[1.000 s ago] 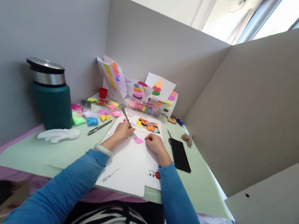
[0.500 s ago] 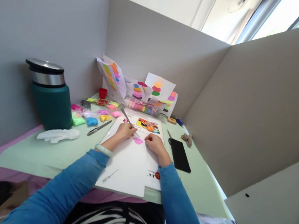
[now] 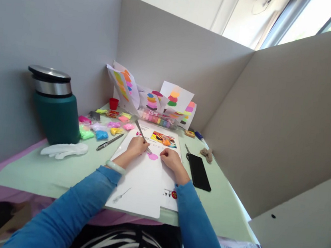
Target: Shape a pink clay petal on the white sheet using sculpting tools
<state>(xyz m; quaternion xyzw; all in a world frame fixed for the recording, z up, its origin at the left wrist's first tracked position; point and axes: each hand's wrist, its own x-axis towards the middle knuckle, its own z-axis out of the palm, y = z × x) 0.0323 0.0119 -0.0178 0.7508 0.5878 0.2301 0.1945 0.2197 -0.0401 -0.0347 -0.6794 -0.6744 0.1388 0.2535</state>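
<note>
My left hand (image 3: pixel 137 146) grips a thin metal fork-like tool (image 3: pixel 142 132), its tip touching a flat pink clay patch (image 3: pixel 152 156) on a white sheet of paper (image 3: pixel 143 179). My right hand (image 3: pixel 171 159) rests on the paper just right of the pink patch, fingers curled, pressing the sheet. A colour picture (image 3: pixel 164 138) is printed near the top of the sheet. Both arms wear blue sleeves, and a pale bangle sits on the left wrist.
A green flask (image 3: pixel 53 106) stands at the left with a white glove (image 3: pixel 64 150) before it. Clay packets (image 3: pixel 101 126) and a pen (image 3: pixel 110 141) lie left of the paper. A black phone (image 3: pixel 198 171) lies right. Colour-sample sheets (image 3: pixel 154 94) lean on the grey partition.
The tool's tip shifted slightly over the pink clay, back and forth. My right hand stayed in place on the paper.
</note>
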